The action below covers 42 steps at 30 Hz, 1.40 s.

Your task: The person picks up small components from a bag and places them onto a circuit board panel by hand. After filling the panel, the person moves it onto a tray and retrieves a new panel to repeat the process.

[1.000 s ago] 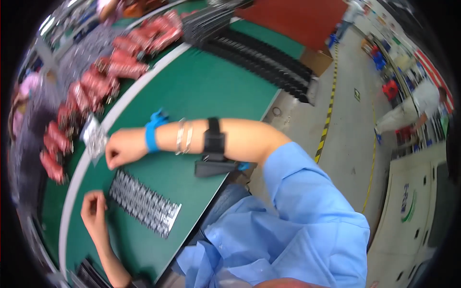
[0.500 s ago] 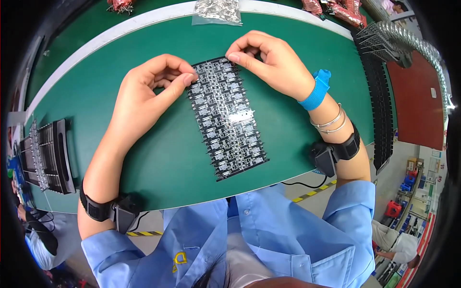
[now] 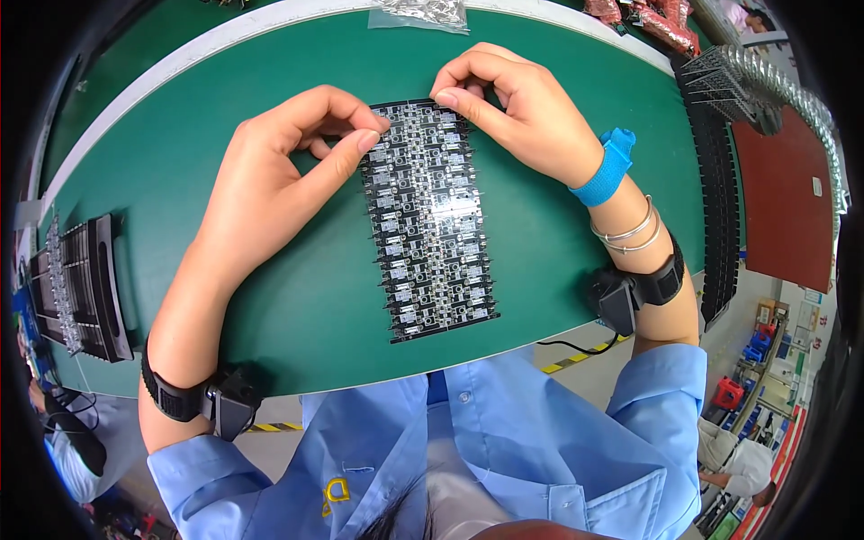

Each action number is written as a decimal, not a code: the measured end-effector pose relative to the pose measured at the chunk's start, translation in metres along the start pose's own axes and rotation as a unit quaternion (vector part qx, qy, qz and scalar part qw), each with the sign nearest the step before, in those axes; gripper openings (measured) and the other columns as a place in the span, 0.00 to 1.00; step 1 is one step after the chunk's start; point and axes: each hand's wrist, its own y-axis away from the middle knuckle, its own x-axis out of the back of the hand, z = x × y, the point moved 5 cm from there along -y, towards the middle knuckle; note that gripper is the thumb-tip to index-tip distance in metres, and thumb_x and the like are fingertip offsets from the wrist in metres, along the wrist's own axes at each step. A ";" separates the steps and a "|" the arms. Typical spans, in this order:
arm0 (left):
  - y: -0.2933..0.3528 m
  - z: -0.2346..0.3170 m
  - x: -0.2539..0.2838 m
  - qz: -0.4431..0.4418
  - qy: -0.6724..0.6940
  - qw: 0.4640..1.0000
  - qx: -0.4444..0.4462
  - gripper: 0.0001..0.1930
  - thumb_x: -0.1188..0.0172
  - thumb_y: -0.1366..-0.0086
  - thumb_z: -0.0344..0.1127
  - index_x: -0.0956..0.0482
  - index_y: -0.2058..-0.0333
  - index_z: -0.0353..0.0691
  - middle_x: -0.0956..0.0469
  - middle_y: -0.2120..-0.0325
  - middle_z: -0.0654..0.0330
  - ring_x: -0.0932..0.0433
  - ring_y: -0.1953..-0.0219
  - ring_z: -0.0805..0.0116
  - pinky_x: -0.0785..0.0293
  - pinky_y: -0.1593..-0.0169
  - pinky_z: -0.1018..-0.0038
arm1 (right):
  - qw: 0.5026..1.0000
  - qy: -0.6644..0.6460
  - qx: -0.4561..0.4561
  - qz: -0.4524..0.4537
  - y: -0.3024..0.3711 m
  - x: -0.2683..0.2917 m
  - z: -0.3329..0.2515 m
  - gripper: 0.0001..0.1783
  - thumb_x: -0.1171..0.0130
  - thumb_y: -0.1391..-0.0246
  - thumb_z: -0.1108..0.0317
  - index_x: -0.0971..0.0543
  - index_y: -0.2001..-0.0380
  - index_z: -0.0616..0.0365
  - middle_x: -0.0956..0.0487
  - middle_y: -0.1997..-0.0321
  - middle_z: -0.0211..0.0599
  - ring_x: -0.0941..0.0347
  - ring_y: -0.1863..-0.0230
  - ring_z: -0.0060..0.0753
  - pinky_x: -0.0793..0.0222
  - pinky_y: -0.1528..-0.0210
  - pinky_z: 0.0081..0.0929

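Observation:
A long panel of black circuit boards (image 3: 423,234), crowded with small silvery parts and with short pins along both long sides, lies on the green table mat (image 3: 306,324) in front of me. Its far end points away from me. At its far left corner, the thumb and forefinger of my left hand (image 3: 292,166) close on the edge. My right hand (image 3: 522,112) pinches the far right corner, with the other fingers curled in. Both fingertips hide bits of the panel's far edge. A bright glare covers the panel's middle right.
Beyond the panel lies a clear bag of small metal parts (image 3: 418,13). Red-wrapped bundles (image 3: 643,22) sit at the far right, near a wire rack (image 3: 720,85) and a black slotted strip (image 3: 715,198). A black rack holding boards (image 3: 85,288) stands at the left.
The panel has turned slightly clockwise: its far end swung right and its near end left. Both hands moved along with its far corners. My view has shifted a little too.

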 end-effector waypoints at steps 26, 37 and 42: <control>0.001 -0.004 -0.001 0.027 0.030 0.999 -0.028 0.03 0.43 0.38 0.28 0.25 0.68 0.35 0.19 0.66 0.62 0.23 0.63 0.79 0.32 0.64 0.83 | 1.000 -0.005 0.005 -0.004 -0.003 -0.004 0.003 0.07 0.46 0.43 0.69 0.23 0.65 0.61 0.27 0.65 0.30 0.32 0.66 0.21 0.35 0.63 0.18; 0.001 -0.002 -0.001 0.026 0.015 0.999 -0.023 0.03 0.43 0.39 0.28 0.25 0.68 0.35 0.19 0.65 0.61 0.23 0.64 0.78 0.32 0.64 0.83 | 1.000 -0.007 0.012 -0.007 -0.002 -0.003 0.003 0.07 0.46 0.42 0.69 0.23 0.65 0.61 0.27 0.65 0.29 0.32 0.66 0.21 0.35 0.63 0.19; 0.001 -0.002 0.000 0.023 -0.009 1.000 -0.020 0.04 0.42 0.39 0.29 0.24 0.68 0.36 0.19 0.64 0.62 0.23 0.64 0.78 0.33 0.64 0.82 | 1.000 -0.010 0.009 -0.006 -0.003 -0.004 0.004 0.07 0.46 0.42 0.69 0.23 0.65 0.61 0.27 0.65 0.29 0.32 0.66 0.20 0.35 0.63 0.19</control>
